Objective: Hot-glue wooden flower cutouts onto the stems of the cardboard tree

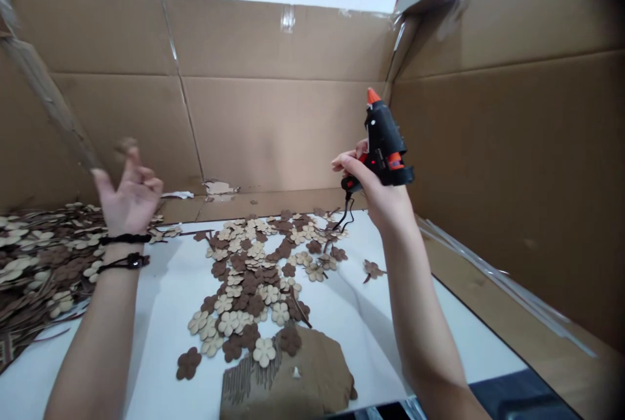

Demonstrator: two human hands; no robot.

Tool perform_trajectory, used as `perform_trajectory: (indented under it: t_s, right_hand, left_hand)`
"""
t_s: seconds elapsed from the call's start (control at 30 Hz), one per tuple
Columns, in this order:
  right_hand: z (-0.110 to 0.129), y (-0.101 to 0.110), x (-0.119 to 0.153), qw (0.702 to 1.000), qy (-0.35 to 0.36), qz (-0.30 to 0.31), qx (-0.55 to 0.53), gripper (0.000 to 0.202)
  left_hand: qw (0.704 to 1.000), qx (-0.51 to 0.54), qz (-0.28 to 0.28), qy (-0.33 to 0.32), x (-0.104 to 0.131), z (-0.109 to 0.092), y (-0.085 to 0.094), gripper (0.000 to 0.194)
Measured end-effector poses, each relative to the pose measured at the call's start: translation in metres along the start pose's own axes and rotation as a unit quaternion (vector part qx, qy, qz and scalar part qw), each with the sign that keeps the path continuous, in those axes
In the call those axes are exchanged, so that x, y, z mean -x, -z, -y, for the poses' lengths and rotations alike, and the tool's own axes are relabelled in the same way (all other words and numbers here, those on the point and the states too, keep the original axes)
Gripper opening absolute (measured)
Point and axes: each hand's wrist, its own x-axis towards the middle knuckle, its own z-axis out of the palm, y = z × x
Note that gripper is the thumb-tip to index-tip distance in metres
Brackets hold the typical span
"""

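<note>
The cardboard scrap (322,368) is tan, with grey-brown striped ridges along its left. Beyond it, flower cutouts (264,351) mix cream and dark brown. The tabletop (161,342) beneath it is white. Beyond it to the right, the glue gun (384,133) is black with an orange nozzle (373,96); beyond it to the left, the wristbands (124,239) are black.

Glue gun (385,137) and flower cutouts (264,352) suggest a workshop.

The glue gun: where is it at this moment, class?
In the head view, the glue gun is right of centre, nozzle pointing up, held in the person's right hand in front of the cardboard wall.
</note>
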Motion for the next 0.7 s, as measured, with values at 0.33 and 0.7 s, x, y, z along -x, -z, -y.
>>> perform_trajectory:
  t_s: [0.33,0.7]
  right_hand:
    - [-0.003,0.002,-0.002,1.000,0.001,-0.010,-0.023,0.024]
    - [0.003,-0.002,0.000,0.999,-0.032,0.032,0.018,0.027]
  left_hand:
    - [0.898,-0.314,0.308,0.029,0.026,0.083,-0.111,0.034]
    - [0.700,-0.561,0.428,-0.108,0.083,0.165,-0.188,0.033]
